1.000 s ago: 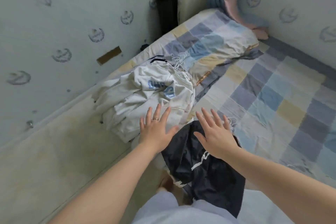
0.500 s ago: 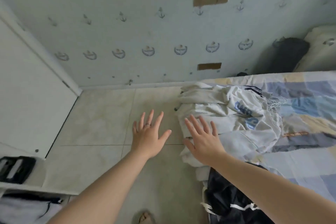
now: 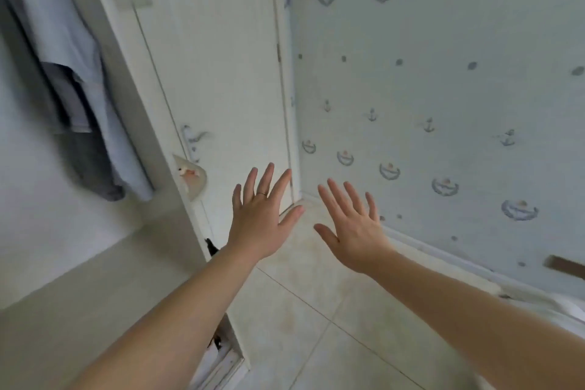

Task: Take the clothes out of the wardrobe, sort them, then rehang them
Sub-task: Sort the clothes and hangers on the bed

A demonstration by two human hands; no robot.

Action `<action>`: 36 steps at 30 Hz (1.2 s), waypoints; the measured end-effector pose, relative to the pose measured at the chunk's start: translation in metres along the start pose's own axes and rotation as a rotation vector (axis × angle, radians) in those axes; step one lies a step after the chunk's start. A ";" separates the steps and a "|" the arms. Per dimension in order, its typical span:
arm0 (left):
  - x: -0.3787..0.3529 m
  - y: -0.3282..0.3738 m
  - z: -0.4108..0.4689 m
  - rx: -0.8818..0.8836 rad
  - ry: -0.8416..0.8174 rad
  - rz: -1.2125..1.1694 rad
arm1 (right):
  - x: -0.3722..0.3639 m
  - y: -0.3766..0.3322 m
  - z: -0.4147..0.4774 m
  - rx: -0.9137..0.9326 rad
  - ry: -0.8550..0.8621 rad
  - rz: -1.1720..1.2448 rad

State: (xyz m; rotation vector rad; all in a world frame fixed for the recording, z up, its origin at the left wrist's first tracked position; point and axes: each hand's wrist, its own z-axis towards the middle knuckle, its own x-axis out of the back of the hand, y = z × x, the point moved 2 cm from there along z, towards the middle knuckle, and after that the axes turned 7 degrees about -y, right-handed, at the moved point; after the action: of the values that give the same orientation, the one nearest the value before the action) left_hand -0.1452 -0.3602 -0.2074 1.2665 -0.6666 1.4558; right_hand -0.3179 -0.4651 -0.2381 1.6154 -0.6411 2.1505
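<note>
My left hand (image 3: 261, 215) and my right hand (image 3: 354, 225) are stretched out in front of me with fingers spread, and neither holds anything. The left hand wears a ring. Both hover over the floor, to the right of the white wardrobe (image 3: 136, 123). Inside the wardrobe at the far left hang light blue and grey clothes (image 3: 79, 98). A sliver of white cloth (image 3: 557, 304) shows at the right edge.
A white door (image 3: 221, 73) with a handle (image 3: 193, 139) stands straight ahead. A wall with anchor-pattern paper (image 3: 443, 104) runs along the right. Pale floor tiles (image 3: 316, 326) lie below my arms. A wardrobe panel corner (image 3: 190, 177) juts out near my left hand.
My view has swung left, from the bed and its pile of clothes, across the floor, to the wardrobe and door. Both hands stay spread and hold nothing.
</note>
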 end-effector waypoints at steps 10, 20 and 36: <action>0.234 -0.135 0.017 0.062 0.408 0.235 | 0.145 -0.170 0.182 0.296 0.357 -0.034; 0.384 -0.248 0.028 0.210 0.542 0.425 | 0.249 -0.297 0.272 0.544 0.530 -0.018; 0.472 -0.376 0.134 0.454 0.545 0.271 | 0.362 -0.413 0.432 0.720 0.788 -0.043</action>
State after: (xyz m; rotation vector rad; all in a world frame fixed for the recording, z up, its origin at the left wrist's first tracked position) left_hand 0.3018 -0.2060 0.1914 1.0522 -0.1406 2.1536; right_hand 0.1514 -0.3582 0.2679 0.8321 0.4464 2.8586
